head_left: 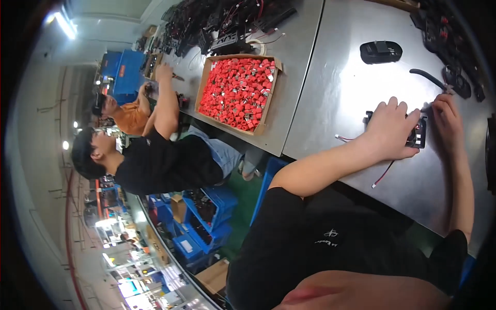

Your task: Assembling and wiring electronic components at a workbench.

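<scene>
A black plastic housing (421, 135) lies on the metal table with my left hand (388, 129) spread over it, thumb and fingers gripping its sides. Red and black wires (383, 174) with small white plugs stick out from under this hand. My right hand (448, 120) is at the housing's right edge. Its fingers are bent together around something small and dark that I cannot make out. Just beyond the right hand is a black-handled tool (428, 76), perhaps pliers, its jaw end near the fingertips. A rounded black plastic cover (381, 52) lies farther off.
Left on the table stands a shallow cardboard box (263, 125) full of red capped parts. Black wired assemblies (222, 26) are heaped behind it; more black parts (439, 31) line the far right. Two co-workers (165, 163) are at the left, with blue crates (219, 204) below.
</scene>
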{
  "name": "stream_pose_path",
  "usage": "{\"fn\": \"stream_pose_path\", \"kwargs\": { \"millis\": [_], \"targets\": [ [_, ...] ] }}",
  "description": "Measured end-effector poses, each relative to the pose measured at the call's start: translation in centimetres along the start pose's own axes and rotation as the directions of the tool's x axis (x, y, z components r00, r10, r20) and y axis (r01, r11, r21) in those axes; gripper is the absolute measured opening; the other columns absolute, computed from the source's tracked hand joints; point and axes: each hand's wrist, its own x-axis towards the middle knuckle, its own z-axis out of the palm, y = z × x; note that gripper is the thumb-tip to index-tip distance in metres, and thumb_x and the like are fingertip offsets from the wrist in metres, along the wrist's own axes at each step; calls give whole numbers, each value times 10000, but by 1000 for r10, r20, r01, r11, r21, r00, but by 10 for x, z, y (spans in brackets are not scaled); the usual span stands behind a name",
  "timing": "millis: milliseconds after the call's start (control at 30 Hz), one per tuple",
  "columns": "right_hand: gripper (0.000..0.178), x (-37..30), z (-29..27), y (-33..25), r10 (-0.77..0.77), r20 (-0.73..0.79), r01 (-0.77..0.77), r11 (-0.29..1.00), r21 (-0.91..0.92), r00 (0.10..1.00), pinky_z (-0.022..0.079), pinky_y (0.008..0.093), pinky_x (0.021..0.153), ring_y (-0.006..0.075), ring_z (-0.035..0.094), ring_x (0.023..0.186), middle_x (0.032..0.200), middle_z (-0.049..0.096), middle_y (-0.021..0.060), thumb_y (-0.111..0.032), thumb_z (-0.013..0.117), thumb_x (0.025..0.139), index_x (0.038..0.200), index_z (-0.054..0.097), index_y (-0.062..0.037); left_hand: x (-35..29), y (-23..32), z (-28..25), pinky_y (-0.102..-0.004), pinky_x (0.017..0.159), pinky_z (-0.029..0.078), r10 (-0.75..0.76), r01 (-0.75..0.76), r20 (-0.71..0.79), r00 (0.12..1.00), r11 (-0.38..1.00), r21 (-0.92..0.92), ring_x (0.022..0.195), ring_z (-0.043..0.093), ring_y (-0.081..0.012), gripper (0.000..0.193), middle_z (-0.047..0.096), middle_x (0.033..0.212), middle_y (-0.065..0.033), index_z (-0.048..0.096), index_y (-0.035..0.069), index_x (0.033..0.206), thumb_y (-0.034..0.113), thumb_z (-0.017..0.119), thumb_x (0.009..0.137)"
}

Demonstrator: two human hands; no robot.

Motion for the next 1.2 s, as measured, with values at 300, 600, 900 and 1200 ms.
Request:
{"fn": "stream_pose_path", "kwargs": {
  "millis": [300, 600, 900, 1200],
  "targets": [
    [165, 1, -5, -11, -144, 71, 149, 986, -75, 987, 560, 409, 790, 317, 682, 916, 1014, 676, 112, 36, 736, 832, 973, 674, -23, 6, -1, 1, -437, 823, 511, 3, -1, -40, 999, 999, 40, 997, 586, -312, 804, 617, 1036, -128, 613, 85, 1338, 520, 874, 714],
    [173, -2, 3, -7, -84, -45, 80, 994, -79, 995, 554, 398, 815, 318, 674, 950, 1021, 663, 122, 53, 735, 835, 982, 663, -5, 4, -2, 8, -440, 799, 503, 37, -33, -62, 997, 998, 54, 995, 586, -309, 810, 610, 1044, -123, 607, 90, 1344, 514, 877, 708],
    [193, 4, -2, -18, -133, 58, 131, 991, 35, 989, 546, 400, 838, 326, 663, 983, 1056, 655, 125, 64, 735, 833, 1001, 670, -6, 4, -3, 6, -441, 785, 503, 47, -41, -105, 993, 997, 58, 966, 595, -303, 794, 613, 1012, -117, 613, 94, 1340, 519, 866, 718],
    [218, 4, -2, -20, -38, 36, 33, 989, 147, 999, 529, 391, 866, 311, 651, 1015, 1070, 659, 125, 63, 745, 812, 1005, 670, -3, 4, -2, 3, -439, 794, 507, 45, -40, -85, 995, 998, 56, 970, 591, -301, 809, 602, 1018, -114, 614, 99, 1356, 518, 870, 713]
  ]
}}
